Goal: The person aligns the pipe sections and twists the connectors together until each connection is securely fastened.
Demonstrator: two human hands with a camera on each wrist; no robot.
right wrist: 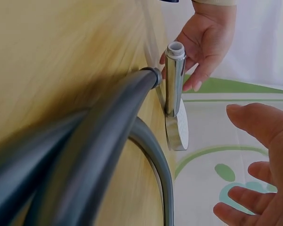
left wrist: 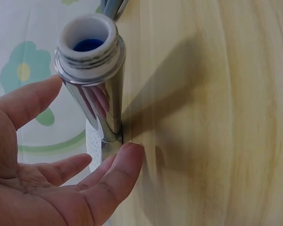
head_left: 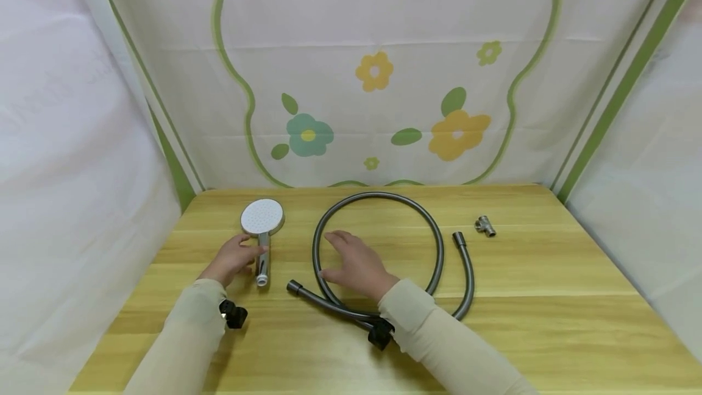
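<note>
A shower head [head_left: 262, 217] with a white spray face and chrome handle lies at the left of the table. My left hand [head_left: 233, 259] is at its handle, thumb and fingers spread on either side without closing round it. The left wrist view shows the handle's white threaded end [left wrist: 88, 52] close to the thumb. My right hand [head_left: 359, 264] hovers over the left part of a coiled dark grey shower hose [head_left: 378, 194], holding nothing. In the right wrist view, the fingers [right wrist: 254, 200] are spread apart from the hose. Whether the left fingertips touch the handle is unclear.
A small metal tee fitting [head_left: 485, 226] lies at the far right of the wooden table [head_left: 548, 273]. One hose end [head_left: 294, 286] points towards the shower head, the other [head_left: 459, 238] towards the back. A flower-printed cloth [head_left: 340, 96] hangs behind the table.
</note>
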